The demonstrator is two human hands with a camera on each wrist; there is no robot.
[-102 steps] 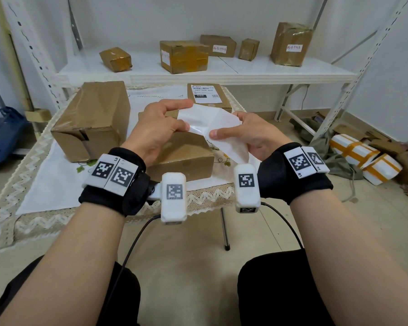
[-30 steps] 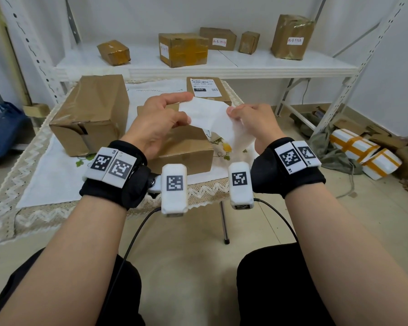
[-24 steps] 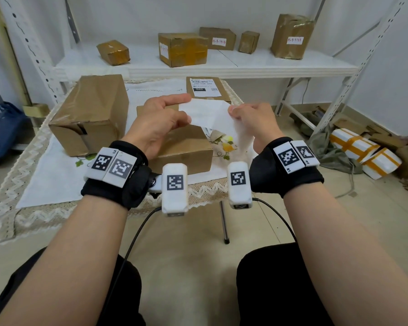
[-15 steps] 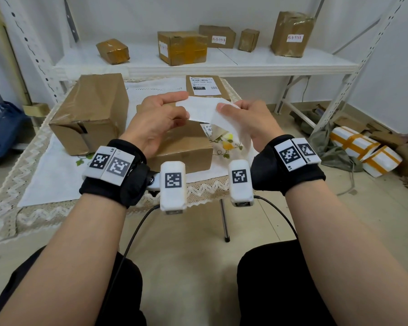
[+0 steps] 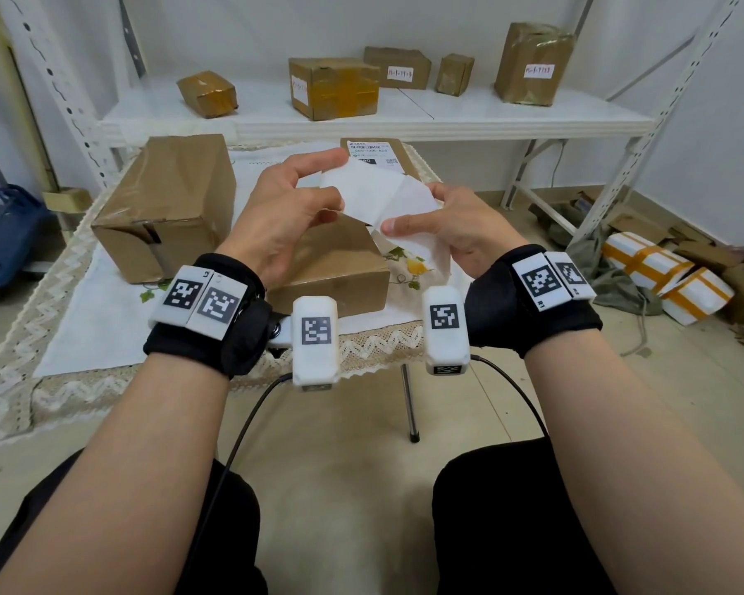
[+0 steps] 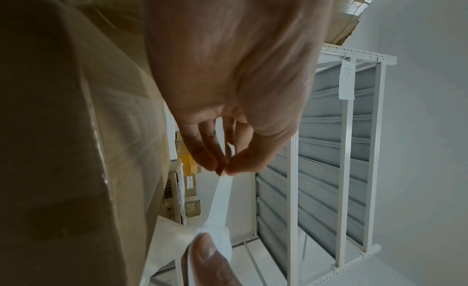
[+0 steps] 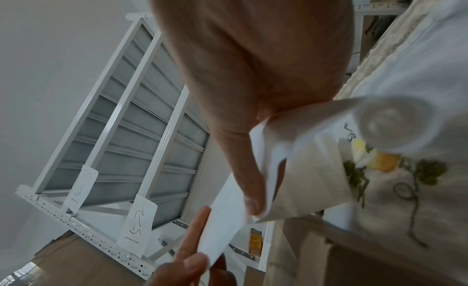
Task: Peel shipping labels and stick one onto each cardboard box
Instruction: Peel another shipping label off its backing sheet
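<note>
The left hand (image 5: 284, 212) pinches one end of the white shipping label (image 5: 364, 195) between thumb and fingertips, and the right hand (image 5: 456, 234) grips its translucent backing sheet (image 5: 422, 234), both held in the air above the nearest cardboard box (image 5: 331, 268); the printed side is hidden. The label's long axis runs roughly from hand to hand. Three boxes sit on the table (image 5: 82, 337), the far box (image 5: 374, 154) already labelled, and five more on the shelf (image 5: 447, 118).

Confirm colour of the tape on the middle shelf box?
Yellow-orange tape on the brown shelf box; head view shows it best.
</note>
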